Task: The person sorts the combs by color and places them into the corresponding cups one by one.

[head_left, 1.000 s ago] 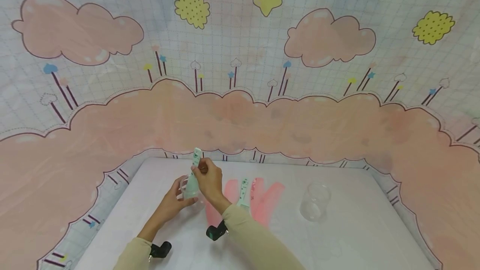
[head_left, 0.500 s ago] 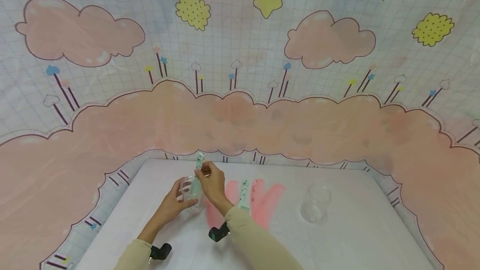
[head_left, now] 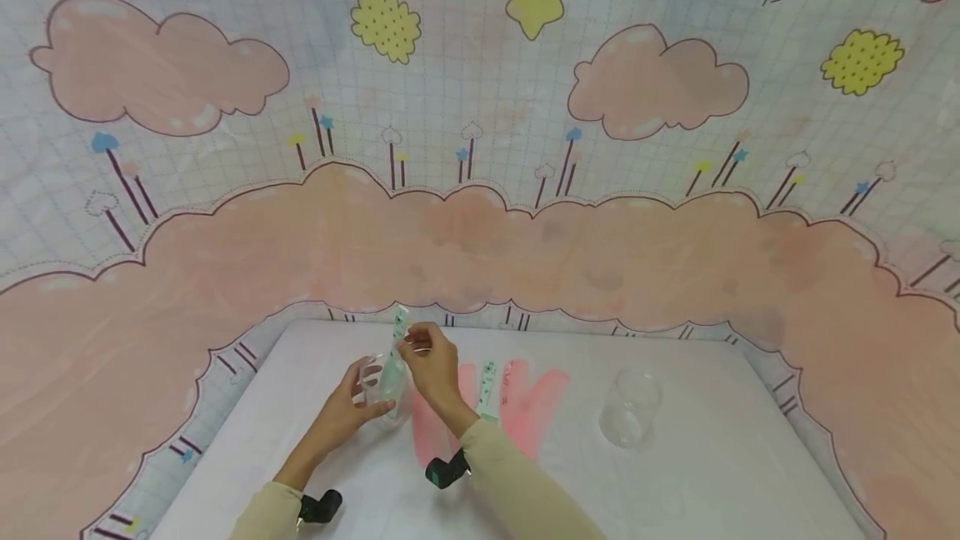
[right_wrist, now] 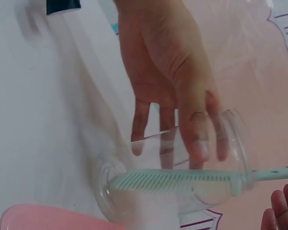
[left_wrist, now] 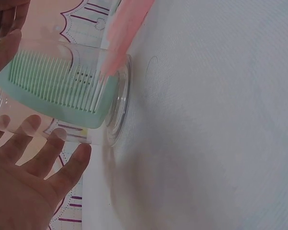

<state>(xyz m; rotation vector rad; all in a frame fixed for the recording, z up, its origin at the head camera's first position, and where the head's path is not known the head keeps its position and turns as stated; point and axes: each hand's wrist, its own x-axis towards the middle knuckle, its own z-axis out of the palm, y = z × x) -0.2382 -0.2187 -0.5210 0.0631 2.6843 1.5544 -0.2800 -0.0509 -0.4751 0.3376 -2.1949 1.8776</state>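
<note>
A mint-green comb (head_left: 400,325) stands tilted in a clear plastic cup (left_wrist: 123,105), handle up and out over the rim, toothed part (left_wrist: 62,103) down inside. My left hand (head_left: 351,397) holds this cup around its side, thumb on one side and fingers on the other. Beside the comb's handle is my right hand (head_left: 438,367), its fingers loosely bent; in the right wrist view its fingertips (right_wrist: 280,203) show a gap to the handle. Part of the right hand lies outside that view.
Several pink combs (head_left: 543,398) and another green comb (head_left: 487,386) lie on the white table (head_left: 720,457), partly behind the right arm. A second clear cup (head_left: 632,408) stands farther right. A patterned cloth (head_left: 480,248) hangs behind the table.
The comb has gone down into the cup and now leans there. My right hand came down with it, then shifted a little right, off the handle. The left hand stayed at the cup.
</note>
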